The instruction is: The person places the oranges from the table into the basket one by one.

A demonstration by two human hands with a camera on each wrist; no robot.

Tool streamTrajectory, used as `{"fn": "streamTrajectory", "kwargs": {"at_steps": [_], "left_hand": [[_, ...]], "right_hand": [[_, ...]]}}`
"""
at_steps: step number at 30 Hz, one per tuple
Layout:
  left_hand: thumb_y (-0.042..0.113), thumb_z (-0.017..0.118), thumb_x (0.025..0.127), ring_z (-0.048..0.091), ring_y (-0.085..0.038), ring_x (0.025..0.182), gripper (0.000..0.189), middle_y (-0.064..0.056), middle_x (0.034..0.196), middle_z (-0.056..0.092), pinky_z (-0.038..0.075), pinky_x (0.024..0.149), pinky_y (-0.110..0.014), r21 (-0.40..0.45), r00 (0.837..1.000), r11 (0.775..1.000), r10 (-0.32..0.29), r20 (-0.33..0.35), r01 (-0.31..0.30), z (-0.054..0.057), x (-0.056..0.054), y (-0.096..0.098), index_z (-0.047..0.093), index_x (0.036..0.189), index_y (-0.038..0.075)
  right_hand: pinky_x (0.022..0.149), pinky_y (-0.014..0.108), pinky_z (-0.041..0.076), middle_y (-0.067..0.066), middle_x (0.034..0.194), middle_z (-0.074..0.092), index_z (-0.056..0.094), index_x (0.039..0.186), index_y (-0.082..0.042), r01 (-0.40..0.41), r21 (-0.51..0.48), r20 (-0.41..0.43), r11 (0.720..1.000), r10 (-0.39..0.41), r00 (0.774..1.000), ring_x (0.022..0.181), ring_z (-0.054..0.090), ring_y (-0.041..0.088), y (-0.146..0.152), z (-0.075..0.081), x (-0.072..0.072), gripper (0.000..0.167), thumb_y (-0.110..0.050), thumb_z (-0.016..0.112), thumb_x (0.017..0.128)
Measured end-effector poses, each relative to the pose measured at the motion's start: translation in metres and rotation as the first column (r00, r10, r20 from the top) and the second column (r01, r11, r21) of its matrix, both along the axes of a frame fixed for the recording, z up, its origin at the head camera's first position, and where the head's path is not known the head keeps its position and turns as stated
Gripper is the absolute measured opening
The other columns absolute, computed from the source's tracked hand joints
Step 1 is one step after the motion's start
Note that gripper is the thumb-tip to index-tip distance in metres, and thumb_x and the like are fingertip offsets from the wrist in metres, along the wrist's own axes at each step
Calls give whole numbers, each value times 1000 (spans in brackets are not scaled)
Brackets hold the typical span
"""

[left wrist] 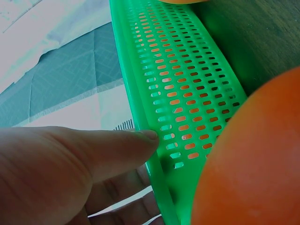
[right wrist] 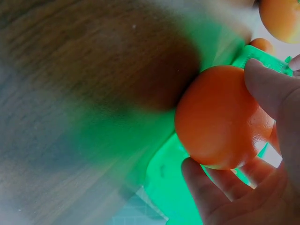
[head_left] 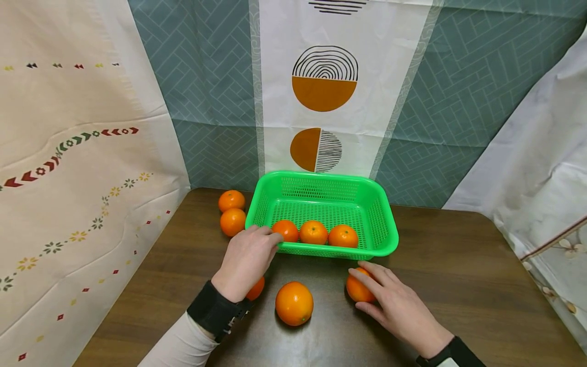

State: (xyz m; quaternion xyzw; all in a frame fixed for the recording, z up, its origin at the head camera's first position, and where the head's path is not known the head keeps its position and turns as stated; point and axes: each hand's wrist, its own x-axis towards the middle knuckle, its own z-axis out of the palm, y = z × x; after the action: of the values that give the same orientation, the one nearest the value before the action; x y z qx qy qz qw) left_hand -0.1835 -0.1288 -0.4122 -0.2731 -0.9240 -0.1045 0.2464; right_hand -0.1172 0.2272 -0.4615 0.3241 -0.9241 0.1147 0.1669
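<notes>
A green plastic basket (head_left: 390, 239) stands at the back of the wooden table with three oranges in a row along its near wall, one of them the middle orange (head_left: 314, 232). My left hand (head_left: 247, 257) grips the basket's near left rim; in the left wrist view the thumb (left wrist: 126, 145) lies on the outer side and the fingers are behind the rim. On the table right of centre, my right hand (head_left: 399, 300) holds an orange (right wrist: 222, 117), thumb on one side and fingers curled round the other.
A larger orange (head_left: 294, 304) lies on the table between my hands. Another orange (head_left: 256, 289) is partly hidden under my left wrist. Left of the basket sit two more, a rear orange (head_left: 231, 201) and a nearer orange (head_left: 233, 222). Patterned cloths (head_left: 220, 102) hang behind the table.
</notes>
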Motion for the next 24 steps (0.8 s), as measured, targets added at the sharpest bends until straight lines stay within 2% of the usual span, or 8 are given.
{"fn": "streamTrajectory", "kwargs": {"at_steps": [9, 24], "left_hand": [[5, 93, 87, 62, -23, 73, 20, 2, 83, 68, 50, 61, -30, 5, 1000, 1000, -7, -14, 7, 0, 1, 0, 80, 96, 18], [6, 94, 88, 64, -23, 76, 20, 3, 85, 69, 52, 62, -31, 5, 1000, 1000, -1, 6, 1, 1, 1, 0, 81, 95, 19]], "right_hand": [[93, 47, 63, 11, 152, 61, 68, 149, -16, 6, -3, 2, 1000, -6, 1000, 135, 61, 27, 1, 0, 0, 71, -30, 99, 86], [93, 48, 63, 11, 151, 61, 69, 146, -15, 19, -4, 1, 1000, -19, 1000, 133, 62, 28, -1, 2, 0, 69, -29, 99, 85]]}}
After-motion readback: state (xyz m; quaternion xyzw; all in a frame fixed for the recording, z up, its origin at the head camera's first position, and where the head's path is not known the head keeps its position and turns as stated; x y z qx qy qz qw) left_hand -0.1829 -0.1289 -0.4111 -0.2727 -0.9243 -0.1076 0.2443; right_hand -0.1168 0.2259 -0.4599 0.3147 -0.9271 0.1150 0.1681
